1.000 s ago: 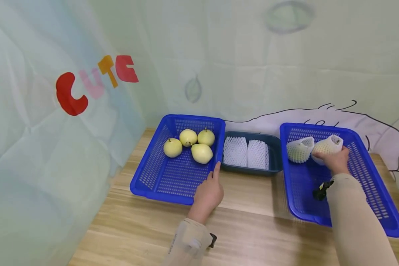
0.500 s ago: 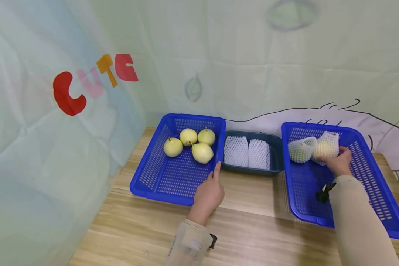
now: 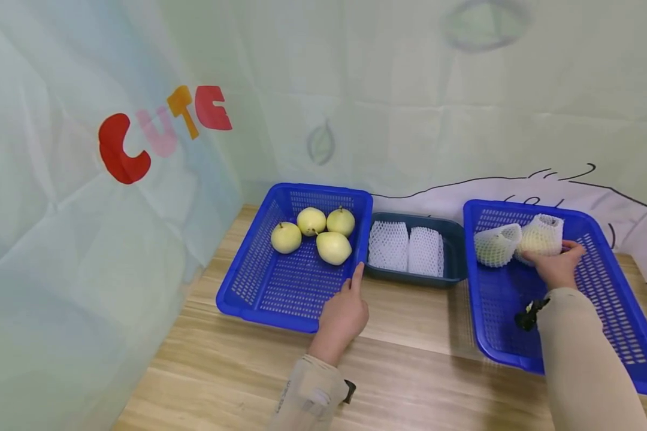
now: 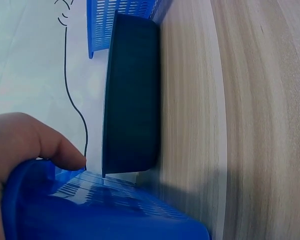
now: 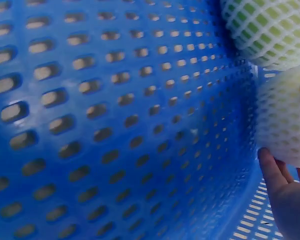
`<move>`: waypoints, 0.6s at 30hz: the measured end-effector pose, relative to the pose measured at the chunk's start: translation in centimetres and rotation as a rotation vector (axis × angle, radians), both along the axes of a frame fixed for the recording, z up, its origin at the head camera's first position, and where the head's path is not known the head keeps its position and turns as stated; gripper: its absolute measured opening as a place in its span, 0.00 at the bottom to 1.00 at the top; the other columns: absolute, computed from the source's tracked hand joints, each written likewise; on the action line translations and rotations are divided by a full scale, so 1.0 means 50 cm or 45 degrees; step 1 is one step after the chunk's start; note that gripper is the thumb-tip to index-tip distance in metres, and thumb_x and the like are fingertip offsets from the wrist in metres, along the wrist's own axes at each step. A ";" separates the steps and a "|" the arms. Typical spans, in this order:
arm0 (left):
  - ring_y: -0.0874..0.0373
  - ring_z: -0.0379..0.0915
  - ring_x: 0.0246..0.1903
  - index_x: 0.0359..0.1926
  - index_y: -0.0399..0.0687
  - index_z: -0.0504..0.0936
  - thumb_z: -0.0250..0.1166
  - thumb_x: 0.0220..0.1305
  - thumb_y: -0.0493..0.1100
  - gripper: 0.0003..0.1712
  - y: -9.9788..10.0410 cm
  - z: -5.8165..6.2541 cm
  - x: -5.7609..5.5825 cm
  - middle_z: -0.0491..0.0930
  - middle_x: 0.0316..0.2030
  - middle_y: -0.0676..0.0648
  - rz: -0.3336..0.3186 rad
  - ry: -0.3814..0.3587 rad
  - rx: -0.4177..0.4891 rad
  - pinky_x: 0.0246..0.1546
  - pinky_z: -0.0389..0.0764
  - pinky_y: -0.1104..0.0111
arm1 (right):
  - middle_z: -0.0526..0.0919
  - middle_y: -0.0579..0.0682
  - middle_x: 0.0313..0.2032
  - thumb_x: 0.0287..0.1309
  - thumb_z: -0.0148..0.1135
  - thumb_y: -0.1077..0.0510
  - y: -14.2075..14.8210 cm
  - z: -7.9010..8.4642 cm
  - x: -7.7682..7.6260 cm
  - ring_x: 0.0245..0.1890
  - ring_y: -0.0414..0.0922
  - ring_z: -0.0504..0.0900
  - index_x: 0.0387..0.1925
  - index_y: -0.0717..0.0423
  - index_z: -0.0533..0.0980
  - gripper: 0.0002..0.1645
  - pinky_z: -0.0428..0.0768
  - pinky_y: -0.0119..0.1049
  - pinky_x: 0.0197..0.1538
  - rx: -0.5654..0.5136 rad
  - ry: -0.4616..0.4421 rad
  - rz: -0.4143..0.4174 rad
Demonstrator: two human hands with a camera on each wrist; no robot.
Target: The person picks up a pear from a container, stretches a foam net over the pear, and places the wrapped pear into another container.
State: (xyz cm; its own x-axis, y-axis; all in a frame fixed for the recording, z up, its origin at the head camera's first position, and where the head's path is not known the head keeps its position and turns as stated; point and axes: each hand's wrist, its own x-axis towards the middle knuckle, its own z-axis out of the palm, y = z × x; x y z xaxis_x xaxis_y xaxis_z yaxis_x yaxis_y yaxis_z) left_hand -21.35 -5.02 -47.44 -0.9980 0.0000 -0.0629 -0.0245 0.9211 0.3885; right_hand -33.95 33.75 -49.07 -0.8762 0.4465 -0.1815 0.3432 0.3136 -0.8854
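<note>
My right hand [image 3: 558, 266] holds a pale yellow pear in a white foam net [image 3: 541, 236], inside the right blue basket [image 3: 480, 323]. The right wrist view shows my fingers against the side of that netted pear [image 5: 285, 120]. Beside it lies another netted pear [image 3: 497, 245], greener through the mesh. My left hand [image 3: 345, 317] grips the near right rim of the left blue basket [image 3: 291, 320]; its index finger lies along the rim. Several bare pears [image 3: 334, 248] sit at the back of that basket. The left wrist view shows one bent digit over the rim.
Between the baskets stands a dark green tray [image 3: 455, 257] with two stacks of white foam nets [image 3: 388, 245]. A wooden table [image 3: 410, 383] carries everything. A printed cloth [image 3: 399, 137] hangs behind and to the left. A black strap piece [image 3: 528, 315] hangs at my right wrist.
The netted pear in my right hand has turned, its net opening tilting about, while staying beside the other one. My left hand keeps its place on the rim. The view has shifted slightly.
</note>
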 end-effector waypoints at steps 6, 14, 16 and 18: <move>0.43 0.77 0.35 0.72 0.57 0.46 0.50 0.62 0.38 0.40 0.003 0.001 -0.001 0.70 0.57 0.38 0.009 0.008 -0.001 0.34 0.77 0.53 | 0.32 0.66 0.66 0.50 0.63 0.47 0.013 -0.006 0.007 0.67 0.61 0.37 0.66 0.57 0.28 0.61 0.42 0.49 0.67 0.043 -0.068 0.114; 0.44 0.78 0.33 0.72 0.56 0.45 0.51 0.61 0.39 0.40 0.009 0.002 0.000 0.71 0.57 0.38 -0.013 0.002 -0.017 0.33 0.77 0.54 | 0.28 0.68 0.67 0.52 0.61 0.47 0.022 0.007 0.014 0.67 0.64 0.32 0.67 0.57 0.22 0.65 0.41 0.54 0.66 0.127 -0.145 0.132; 0.44 0.78 0.32 0.72 0.56 0.45 0.51 0.61 0.38 0.40 0.010 0.002 -0.001 0.71 0.56 0.38 -0.025 0.005 -0.007 0.31 0.77 0.54 | 0.26 0.67 0.67 0.53 0.60 0.48 0.022 0.023 0.017 0.67 0.63 0.30 0.67 0.56 0.20 0.65 0.40 0.53 0.67 0.105 -0.187 0.090; 0.44 0.77 0.30 0.72 0.56 0.45 0.51 0.61 0.38 0.40 0.010 0.003 -0.002 0.70 0.57 0.37 -0.026 -0.003 0.008 0.30 0.76 0.54 | 0.22 0.63 0.68 0.54 0.58 0.52 0.016 0.048 0.020 0.67 0.60 0.29 0.66 0.51 0.17 0.63 0.41 0.51 0.67 -0.004 -0.222 0.012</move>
State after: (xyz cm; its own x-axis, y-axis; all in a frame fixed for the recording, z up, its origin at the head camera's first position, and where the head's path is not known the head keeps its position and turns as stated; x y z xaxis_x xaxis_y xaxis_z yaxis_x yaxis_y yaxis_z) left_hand -21.45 -4.54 -47.27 -0.9977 0.0204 -0.0649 -0.0068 0.9190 0.3941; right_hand -32.97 34.56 -46.69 -0.8356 0.4374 -0.3322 0.4884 0.3148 -0.8139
